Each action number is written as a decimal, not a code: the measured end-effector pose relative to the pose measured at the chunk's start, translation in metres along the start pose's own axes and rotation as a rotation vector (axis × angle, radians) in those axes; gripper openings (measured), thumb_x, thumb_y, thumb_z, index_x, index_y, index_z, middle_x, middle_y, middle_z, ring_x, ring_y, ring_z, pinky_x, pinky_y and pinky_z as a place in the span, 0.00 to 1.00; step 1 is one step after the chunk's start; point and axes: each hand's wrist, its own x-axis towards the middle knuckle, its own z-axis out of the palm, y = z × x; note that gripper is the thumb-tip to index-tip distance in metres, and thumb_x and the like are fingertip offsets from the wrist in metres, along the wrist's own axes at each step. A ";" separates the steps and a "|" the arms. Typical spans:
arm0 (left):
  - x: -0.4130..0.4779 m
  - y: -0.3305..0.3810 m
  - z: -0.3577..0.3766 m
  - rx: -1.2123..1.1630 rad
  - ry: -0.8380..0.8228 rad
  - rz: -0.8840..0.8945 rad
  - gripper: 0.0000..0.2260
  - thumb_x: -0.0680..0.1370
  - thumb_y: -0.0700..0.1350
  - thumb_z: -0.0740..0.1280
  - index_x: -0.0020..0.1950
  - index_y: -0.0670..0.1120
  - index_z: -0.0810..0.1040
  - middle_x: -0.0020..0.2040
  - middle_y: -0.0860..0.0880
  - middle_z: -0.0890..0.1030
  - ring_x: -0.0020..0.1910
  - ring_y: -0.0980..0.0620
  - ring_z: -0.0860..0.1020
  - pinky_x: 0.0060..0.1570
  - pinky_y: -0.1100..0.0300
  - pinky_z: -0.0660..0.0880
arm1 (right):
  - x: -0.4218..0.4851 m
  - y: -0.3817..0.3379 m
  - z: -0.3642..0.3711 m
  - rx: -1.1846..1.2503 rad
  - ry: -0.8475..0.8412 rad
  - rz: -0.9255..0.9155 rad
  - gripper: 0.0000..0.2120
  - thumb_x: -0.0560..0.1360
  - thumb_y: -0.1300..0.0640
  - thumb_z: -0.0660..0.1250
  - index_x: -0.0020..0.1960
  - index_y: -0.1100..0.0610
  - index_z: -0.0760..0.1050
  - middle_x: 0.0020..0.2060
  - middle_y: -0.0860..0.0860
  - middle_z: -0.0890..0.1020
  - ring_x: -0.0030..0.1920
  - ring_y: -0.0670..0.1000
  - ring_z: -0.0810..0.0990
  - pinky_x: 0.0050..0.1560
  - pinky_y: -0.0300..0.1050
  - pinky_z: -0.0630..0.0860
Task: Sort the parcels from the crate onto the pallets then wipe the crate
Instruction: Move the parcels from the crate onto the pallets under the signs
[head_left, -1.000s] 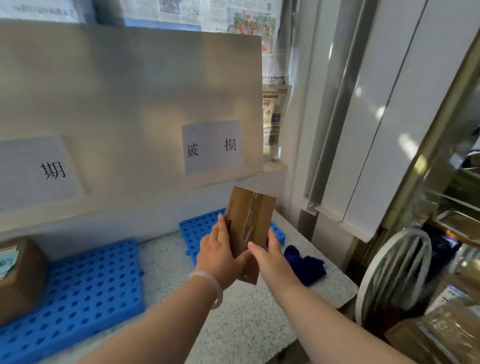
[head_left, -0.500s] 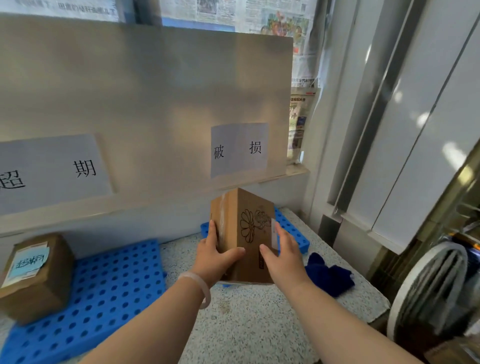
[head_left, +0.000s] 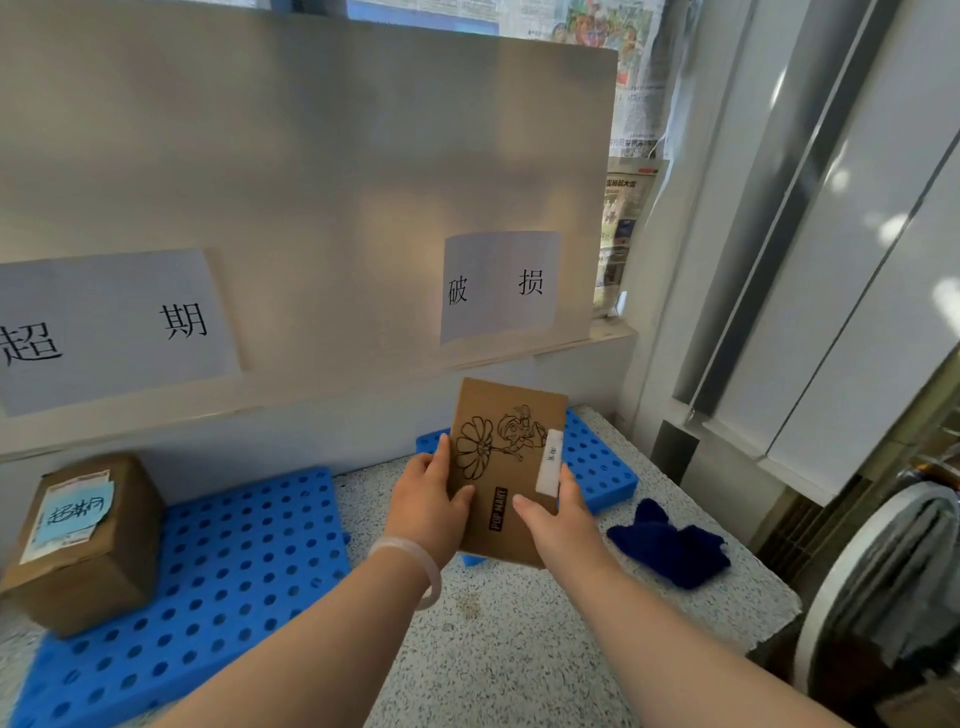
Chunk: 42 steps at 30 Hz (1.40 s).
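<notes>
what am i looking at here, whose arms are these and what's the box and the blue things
This picture comes from a camera worn on a person's head, looking forward and down, so the arms reaching out are the wearer's own. No robot is involved. The left hand and right hand together hold a flat brown parcel printed with a flower drawing, upright above a speckled counter. On the counter lie two blue perforated pallets: the left pallet, below a paper sign, carries a brown box with a blue note; the right pallet, below another sign, is partly hidden behind the parcel. A dark blue cloth lies to the right.
</notes>
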 end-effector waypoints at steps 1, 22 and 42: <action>0.001 -0.002 0.002 0.028 -0.018 -0.012 0.36 0.79 0.57 0.64 0.81 0.53 0.48 0.72 0.48 0.65 0.68 0.48 0.66 0.70 0.52 0.66 | -0.002 -0.001 0.004 0.015 -0.016 -0.014 0.34 0.79 0.53 0.66 0.79 0.43 0.53 0.65 0.48 0.72 0.59 0.49 0.75 0.48 0.44 0.75; 0.021 -0.039 -0.018 -0.697 -0.173 -0.227 0.53 0.58 0.70 0.76 0.75 0.69 0.51 0.72 0.47 0.68 0.62 0.43 0.76 0.58 0.45 0.78 | 0.022 -0.011 0.034 -0.373 -0.004 -0.274 0.30 0.78 0.40 0.63 0.75 0.32 0.53 0.79 0.44 0.50 0.77 0.53 0.52 0.74 0.61 0.59; -0.006 -0.144 -0.076 -0.266 -0.037 -0.088 0.31 0.73 0.69 0.61 0.72 0.73 0.49 0.68 0.60 0.70 0.63 0.59 0.72 0.62 0.57 0.75 | 0.050 -0.008 0.160 -0.322 -0.438 -0.218 0.36 0.78 0.47 0.66 0.76 0.32 0.47 0.66 0.47 0.67 0.62 0.47 0.72 0.62 0.47 0.75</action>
